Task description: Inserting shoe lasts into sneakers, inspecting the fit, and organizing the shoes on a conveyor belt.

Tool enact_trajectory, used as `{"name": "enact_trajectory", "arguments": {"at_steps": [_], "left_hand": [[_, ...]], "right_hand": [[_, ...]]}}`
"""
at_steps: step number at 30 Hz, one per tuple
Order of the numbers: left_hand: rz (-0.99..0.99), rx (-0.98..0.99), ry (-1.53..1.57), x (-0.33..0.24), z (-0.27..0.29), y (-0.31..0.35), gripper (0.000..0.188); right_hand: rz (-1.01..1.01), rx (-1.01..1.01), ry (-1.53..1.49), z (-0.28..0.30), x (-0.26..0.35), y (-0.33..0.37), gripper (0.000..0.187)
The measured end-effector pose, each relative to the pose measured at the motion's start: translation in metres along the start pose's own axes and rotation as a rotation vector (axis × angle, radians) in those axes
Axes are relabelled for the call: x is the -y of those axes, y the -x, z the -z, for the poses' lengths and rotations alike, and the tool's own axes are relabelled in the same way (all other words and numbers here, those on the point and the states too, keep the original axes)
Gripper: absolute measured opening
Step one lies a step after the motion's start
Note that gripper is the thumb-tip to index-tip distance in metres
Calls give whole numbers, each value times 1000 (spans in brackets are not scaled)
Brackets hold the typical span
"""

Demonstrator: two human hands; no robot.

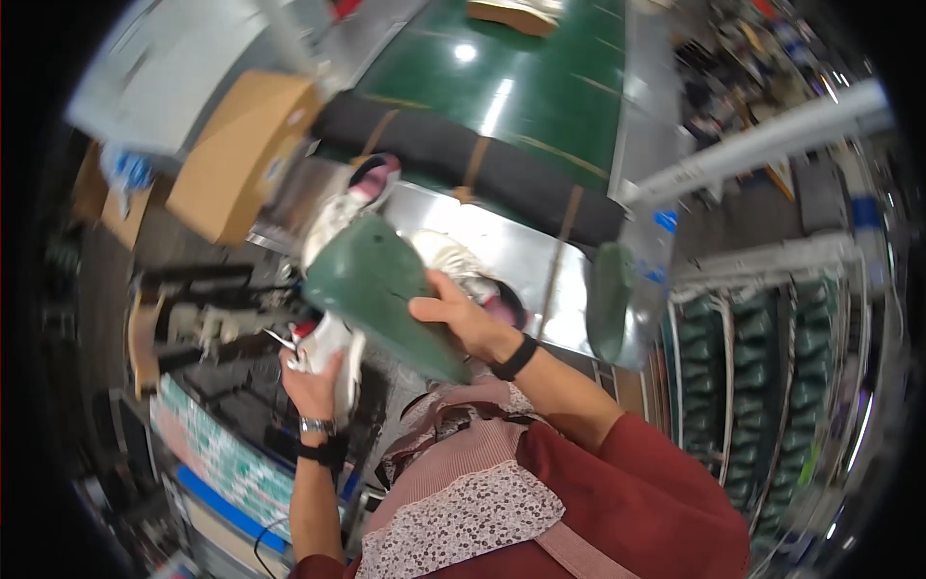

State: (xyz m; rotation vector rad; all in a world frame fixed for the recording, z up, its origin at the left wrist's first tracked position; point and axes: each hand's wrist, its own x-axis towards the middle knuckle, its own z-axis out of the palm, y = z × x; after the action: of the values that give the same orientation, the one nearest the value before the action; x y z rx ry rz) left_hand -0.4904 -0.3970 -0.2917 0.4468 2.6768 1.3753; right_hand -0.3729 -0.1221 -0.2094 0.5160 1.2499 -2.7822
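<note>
My right hand (468,320) grips a large green shoe last (371,280), its thumb lying on top. The last hangs tilted over the near edge of the metal table (571,280). Lower left, my left hand (311,384) is closed around a white shoe (333,352) with a bit of red at its opening; the last partly covers this shoe. Behind the last, a white sneaker (336,214) with a pink lining lies on the table. Another white sneaker (446,253) lies just beyond my right hand. A second green last (608,301) rests at the table's right end.
Past the table, a dark padded roller (453,154) crosses before a green conveyor belt (540,87) carrying another shoe (516,14). A cardboard box (246,150) stands at left. To the right, a rack (752,376) holds several green lasts. Machine parts (227,323) lie left of my hand.
</note>
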Motion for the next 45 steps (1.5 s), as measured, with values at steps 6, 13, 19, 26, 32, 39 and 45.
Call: {"name": "enact_trajectory", "arguments": {"at_steps": [6, 13, 19, 26, 32, 39, 45], "left_hand": [[-187, 320, -677, -61, -140, -103, 72], [-550, 224, -571, -4, -170, -130, 71], [-912, 358, -145, -194, -206, -98, 55], [-1266, 1095, 2, -280, -376, -1, 83], [-1355, 1194, -171, -270, -456, 45, 87], [-1038, 1381, -387, -227, -481, 85, 54], [-120, 1502, 160, -175, -486, 137, 61]], "right_hand": [[395, -833, 490, 137, -7, 99, 63], [180, -1433, 1175, 227, -82, 149, 53], [91, -1275, 1285, 246, -83, 167, 75], [132, -865, 1508, 277, -83, 202, 57], [45, -1254, 1559, 258, -89, 242, 42], [223, -1923, -120, 212, -158, 166, 114], [115, -1725, -189, 199, -144, 203, 124]]}}
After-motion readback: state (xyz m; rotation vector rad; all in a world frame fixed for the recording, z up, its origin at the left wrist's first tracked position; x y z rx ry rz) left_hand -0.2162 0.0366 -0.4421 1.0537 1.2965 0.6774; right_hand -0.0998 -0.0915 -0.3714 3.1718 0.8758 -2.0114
